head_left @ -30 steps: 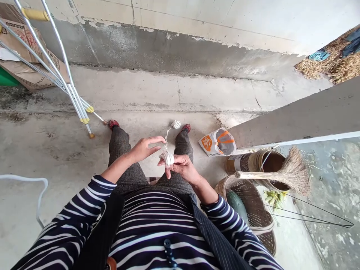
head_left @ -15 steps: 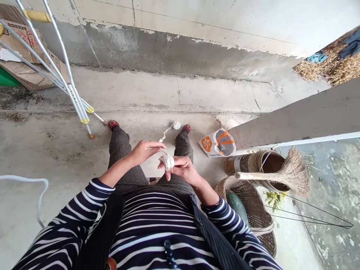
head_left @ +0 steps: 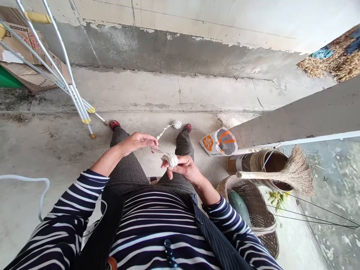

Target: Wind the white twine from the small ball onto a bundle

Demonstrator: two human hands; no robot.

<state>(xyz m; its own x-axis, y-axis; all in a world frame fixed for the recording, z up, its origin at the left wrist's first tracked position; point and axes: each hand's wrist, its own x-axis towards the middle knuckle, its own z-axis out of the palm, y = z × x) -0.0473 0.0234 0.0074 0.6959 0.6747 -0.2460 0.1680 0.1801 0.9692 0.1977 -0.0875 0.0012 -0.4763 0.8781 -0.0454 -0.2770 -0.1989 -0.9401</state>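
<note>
"Above the parted legs [head_left: 123, 165], what are the hands holding?"

"The right hand [head_left: 185, 167] grips a small white roll [head_left: 172, 160] between thumb and fingers. Just beside it, the left hand [head_left: 136, 143] seems to have its fingertips pinched on a white strand [head_left: 164, 131]; exactly how, I can't tell from here. One stretch reaches the roll, another slants off to a ball [head_left: 177, 124] on the floor [head_left: 140, 120], near the right shoe [head_left: 188, 128]."

"How would you handle that well?"

"I'd hold the roll firmly without squashing it, and let the left fingers give light, even tension. That outer stretch looks twisted, so smoothing it as it passes through would help. A hard tug could set the ball rolling."

"And elbow room?"

"Better on the left, I think: concrete stretches out to the white hose [head_left: 25, 178], with the crutches [head_left: 76, 101] farther forward. On the right, the bag [head_left: 208, 143], basket [head_left: 257, 202] and broom [head_left: 258, 175] stand close, so I'd tuck that elbow in. The wall [head_left: 180, 48] ahead is well apart from both hands."
</note>
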